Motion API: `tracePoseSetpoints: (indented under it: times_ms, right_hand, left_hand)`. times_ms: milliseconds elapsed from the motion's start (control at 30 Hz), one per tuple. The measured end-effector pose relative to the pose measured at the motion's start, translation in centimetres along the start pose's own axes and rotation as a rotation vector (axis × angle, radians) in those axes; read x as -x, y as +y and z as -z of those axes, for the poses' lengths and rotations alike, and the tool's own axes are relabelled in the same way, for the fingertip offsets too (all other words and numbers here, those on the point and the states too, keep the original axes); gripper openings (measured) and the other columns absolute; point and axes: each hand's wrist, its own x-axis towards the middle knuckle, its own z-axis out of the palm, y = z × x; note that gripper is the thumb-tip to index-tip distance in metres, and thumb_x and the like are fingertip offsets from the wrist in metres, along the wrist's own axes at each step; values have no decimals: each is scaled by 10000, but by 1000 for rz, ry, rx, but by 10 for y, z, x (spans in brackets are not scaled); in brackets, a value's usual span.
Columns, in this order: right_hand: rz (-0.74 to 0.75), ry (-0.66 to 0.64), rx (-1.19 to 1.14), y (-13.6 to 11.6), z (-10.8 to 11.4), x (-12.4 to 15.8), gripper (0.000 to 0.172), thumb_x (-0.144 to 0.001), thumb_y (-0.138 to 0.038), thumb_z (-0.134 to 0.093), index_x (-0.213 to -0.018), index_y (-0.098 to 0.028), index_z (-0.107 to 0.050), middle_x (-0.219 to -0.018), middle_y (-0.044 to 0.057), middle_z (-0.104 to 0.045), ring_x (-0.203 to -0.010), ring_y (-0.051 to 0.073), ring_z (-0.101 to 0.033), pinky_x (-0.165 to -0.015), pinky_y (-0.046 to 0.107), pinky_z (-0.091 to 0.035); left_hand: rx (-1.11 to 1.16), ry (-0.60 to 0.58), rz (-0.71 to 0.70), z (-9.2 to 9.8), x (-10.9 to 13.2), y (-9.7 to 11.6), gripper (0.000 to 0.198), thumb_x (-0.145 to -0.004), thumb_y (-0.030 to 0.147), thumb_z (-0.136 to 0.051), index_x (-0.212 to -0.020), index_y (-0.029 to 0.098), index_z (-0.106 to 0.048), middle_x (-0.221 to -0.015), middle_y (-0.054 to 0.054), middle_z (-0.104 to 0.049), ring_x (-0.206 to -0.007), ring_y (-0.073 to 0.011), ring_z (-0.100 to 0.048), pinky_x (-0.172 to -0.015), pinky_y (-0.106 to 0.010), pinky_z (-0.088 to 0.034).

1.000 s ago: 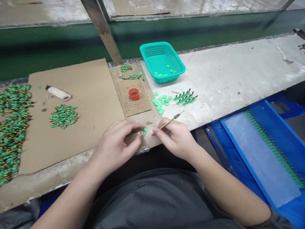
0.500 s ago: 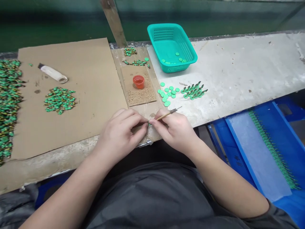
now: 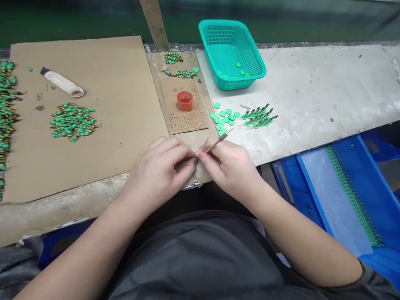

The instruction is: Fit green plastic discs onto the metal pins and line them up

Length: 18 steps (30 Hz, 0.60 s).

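Note:
My left hand [image 3: 161, 171] and my right hand [image 3: 229, 166] meet fingertip to fingertip at the near edge of the bench. The left fingers pinch a tiny green piece [image 3: 196, 158], barely visible between the two hands. Held in my right hand is a thin wooden brush [image 3: 217, 142], its tip pointing up and right. Loose green discs [image 3: 224, 117] lie just beyond the brush. A small orange cup [image 3: 185, 100] of liquid stands on a cardboard strip [image 3: 186, 118] ahead of my hands.
A teal basket [image 3: 231, 54] with a few green discs sits at the back. Painted green pieces lie in a row [image 3: 259, 117], in a pile [image 3: 71, 122] on cardboard and massed at the left edge [image 3: 6, 108]. A white tube [image 3: 61, 82] lies left. Blue trays [image 3: 346, 196] stand right.
My hands have closed together so the fingertips touch, hiding the green piece that showed between them. The brush has swung more upright. The camera has tilted down and the bench has shifted up in view.

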Motion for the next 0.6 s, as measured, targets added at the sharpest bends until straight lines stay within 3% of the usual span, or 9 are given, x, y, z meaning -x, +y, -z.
tracePoseSetpoints:
  times_ms: [133, 233, 300, 433, 500, 600]
  right_hand:
    - [-56, -16, 0, -4, 0, -2, 228, -1257, -310, -619, -1053, -264, -710, -1009, 57, -831, -963, 255, -796, -907, 375, -618]
    - [-81, -29, -20, -7, -2, -4, 249, -1260, -295, -628, -1032, -254, -719, -1030, 62, -840, -989, 240, -806, -955, 360, -636]
    - [-95, -55, -17, -8, -4, -8, 254, -1263, -303, -644, -1029, -246, -723, -1001, 48, -833, -948, 218, -795, -920, 328, -625]
    - [-172, -57, 27, -7, -3, -11, 316, -1253, -360, -675, -961, -240, -699, -937, 44, -822, -885, 210, -776, -854, 314, -604]
    - [-181, 19, -15, -8, 4, -2, 305, -1238, -347, -671, -955, -237, -702, -943, 53, -835, -886, 211, -793, -852, 313, -613]
    - [-152, 255, -148, -7, 22, 27, 292, -1225, -342, -648, -965, -235, -729, -925, 48, -841, -848, 198, -812, -834, 302, -633]
  left_hand:
    - [24, -40, 71, 3, 0, 0, 302, -1151, 431, -623, -916, 282, -741, -980, -46, -789, -946, -255, -730, -917, -437, -590]
    - [97, -9, 71, 4, 3, 1, 214, -1144, 447, -654, -1092, 309, -809, -1046, -32, -839, -964, -256, -772, -923, -429, -621]
    - [150, 35, 90, 5, 4, 1, 187, -1151, 471, -682, -1177, 345, -818, -1051, -9, -853, -952, -245, -797, -897, -407, -635]
    - [169, 74, 77, 8, 2, 0, 217, -1160, 544, -697, -1111, 387, -837, -1028, 23, -874, -939, -234, -822, -915, -392, -657]
    - [167, 60, 92, 12, -2, 2, 242, -1143, 583, -721, -1096, 391, -861, -1046, 28, -898, -937, -238, -840, -900, -384, -675]
    - [164, 43, 135, 15, -17, 8, 303, -1113, 648, -756, -1048, 385, -892, -976, 40, -909, -807, -225, -822, -761, -348, -676]
